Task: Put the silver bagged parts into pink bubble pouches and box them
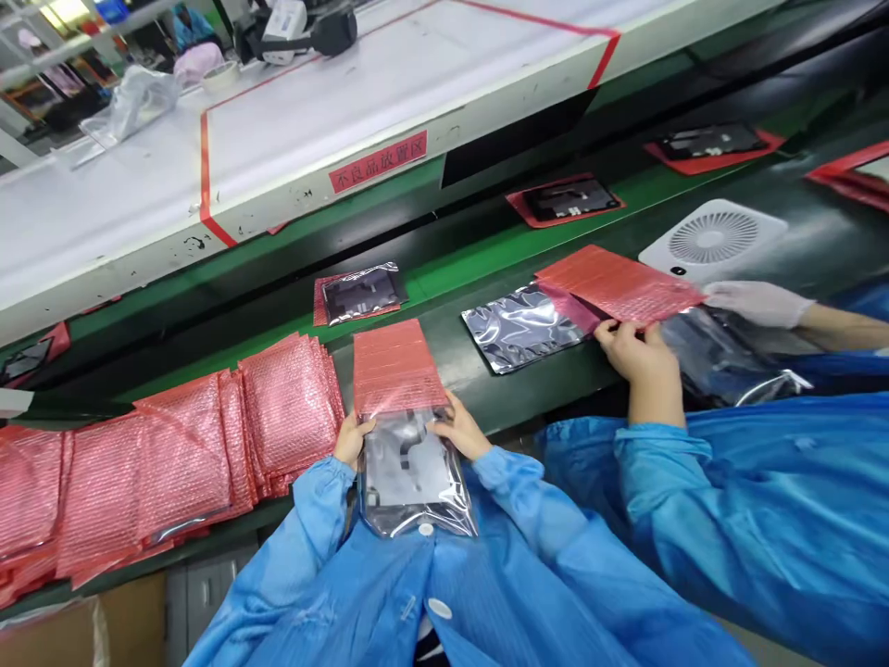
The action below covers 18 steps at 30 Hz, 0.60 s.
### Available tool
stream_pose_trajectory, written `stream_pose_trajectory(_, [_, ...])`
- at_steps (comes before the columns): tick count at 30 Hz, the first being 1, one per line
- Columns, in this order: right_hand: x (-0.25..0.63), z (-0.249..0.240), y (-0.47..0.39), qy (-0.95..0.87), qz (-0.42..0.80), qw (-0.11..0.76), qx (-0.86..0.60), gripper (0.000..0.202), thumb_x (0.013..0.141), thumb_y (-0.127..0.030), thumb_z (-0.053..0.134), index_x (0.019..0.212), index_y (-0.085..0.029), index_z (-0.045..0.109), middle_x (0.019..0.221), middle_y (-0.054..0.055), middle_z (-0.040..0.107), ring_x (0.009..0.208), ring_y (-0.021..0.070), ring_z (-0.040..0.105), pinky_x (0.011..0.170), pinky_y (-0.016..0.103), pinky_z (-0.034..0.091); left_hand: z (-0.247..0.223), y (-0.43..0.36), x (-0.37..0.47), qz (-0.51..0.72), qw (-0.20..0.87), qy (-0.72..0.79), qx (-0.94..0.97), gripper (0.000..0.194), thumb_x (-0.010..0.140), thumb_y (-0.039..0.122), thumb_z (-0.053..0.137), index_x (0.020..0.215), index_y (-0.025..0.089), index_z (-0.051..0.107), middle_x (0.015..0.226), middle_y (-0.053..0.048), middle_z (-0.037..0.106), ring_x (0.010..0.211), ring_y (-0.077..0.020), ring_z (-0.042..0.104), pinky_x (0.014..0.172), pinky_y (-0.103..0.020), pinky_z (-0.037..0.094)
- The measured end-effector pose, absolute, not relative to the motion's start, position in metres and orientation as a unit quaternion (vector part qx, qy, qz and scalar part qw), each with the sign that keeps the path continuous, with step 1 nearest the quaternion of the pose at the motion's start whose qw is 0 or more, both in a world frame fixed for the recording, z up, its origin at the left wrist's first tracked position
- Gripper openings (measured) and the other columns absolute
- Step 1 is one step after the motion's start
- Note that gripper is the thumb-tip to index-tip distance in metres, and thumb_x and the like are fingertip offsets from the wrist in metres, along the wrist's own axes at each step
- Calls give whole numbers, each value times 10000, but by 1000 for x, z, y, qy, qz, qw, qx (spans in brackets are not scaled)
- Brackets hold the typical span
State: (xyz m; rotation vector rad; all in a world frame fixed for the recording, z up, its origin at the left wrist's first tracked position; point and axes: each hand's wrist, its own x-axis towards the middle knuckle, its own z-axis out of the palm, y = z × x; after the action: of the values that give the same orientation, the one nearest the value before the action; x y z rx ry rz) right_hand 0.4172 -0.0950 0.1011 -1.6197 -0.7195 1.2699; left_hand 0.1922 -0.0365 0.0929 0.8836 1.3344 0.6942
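Observation:
Close in front of my body, a clear grey antistatic bag (pixel 409 477) with a flat panel inside lies partly under or in the mouth of a red bubble-wrap pouch (pixel 395 366). My left hand (pixel 353 440) grips the left edge where bag and pouch meet. On the opposite edge, my right hand (pixel 462 428) holds the same bag, thumb on its face. The fingers beneath are hidden. The pouch's far end rests on the dark bench edge (pixel 500 398). To the left are piles of red bubble-wrap pouches (pixel 292 408).
A co-worker's hands (pixel 635 357) hold another red pouch (pixel 618 283) at right, beside a silver bag (pixel 524 324) and a white fan (pixel 715 236). Packed panels (pixel 361 295) lie along the green belt (pixel 451 264). A white shelf (pixel 312 120) with red tape overhangs it.

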Motion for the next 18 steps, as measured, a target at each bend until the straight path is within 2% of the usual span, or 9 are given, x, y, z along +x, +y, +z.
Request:
stream_pose_trajectory(3, [399, 87, -62, -304, 432, 441, -726, 416, 713, -294, 615, 1089, -119, 634, 947, 123, 695, 891, 247, 637, 802, 349, 485, 92, -43, 197, 326, 591, 606, 420, 285, 704, 363, 647, 918, 184, 590, 864, -47, 687, 787, -165, 652, 753, -296, 512])
stream_pose_trajectory(5, [394, 82, -59, -333, 386, 407, -758, 279, 792, -297, 524, 944, -124, 680, 855, 125, 696, 869, 270, 632, 783, 349, 458, 88, -46, 197, 346, 535, 637, 435, 221, 756, 375, 589, 856, 177, 587, 845, -50, 677, 814, -165, 641, 769, -287, 496])
stream_pose_trajectory(8, [397, 80, -71, -409, 346, 344, -771, 249, 832, -255, 484, 885, -152, 705, 788, 110, 690, 825, 269, 630, 731, 307, 418, 81, -50, 192, 366, 444, 688, 443, 238, 802, 401, 526, 799, 165, 563, 747, -38, 636, 742, -159, 607, 722, -270, 469])
stream_pose_trajectory(11, [402, 78, -81, -479, 325, 274, -768, 265, 833, -187, 497, 1002, -166, 699, 804, 105, 693, 804, 247, 625, 718, 282, 380, 79, -55, 183, 351, 388, 718, 458, 244, 814, 394, 503, 803, 159, 571, 653, -7, 585, 633, -145, 557, 644, -246, 429])
stream_pose_trajectory(14, [404, 70, -91, -516, 311, 206, -771, 267, 869, -203, 498, 1068, -177, 674, 821, 102, 691, 781, 219, 617, 705, 266, 361, 81, -65, 172, 306, 360, 732, 490, 211, 821, 333, 485, 814, 162, 610, 626, -2, 577, 617, -146, 541, 635, -237, 398])
stream_pose_trajectory(18, [406, 59, -123, -519, 309, 121, -788, 214, 887, -270, 512, 935, -158, 688, 723, 105, 667, 667, 207, 602, 612, 263, 334, 82, -97, 160, 228, 352, 735, 533, 186, 804, 299, 512, 747, 179, 643, 588, 4, 571, 618, -146, 533, 646, -231, 368])
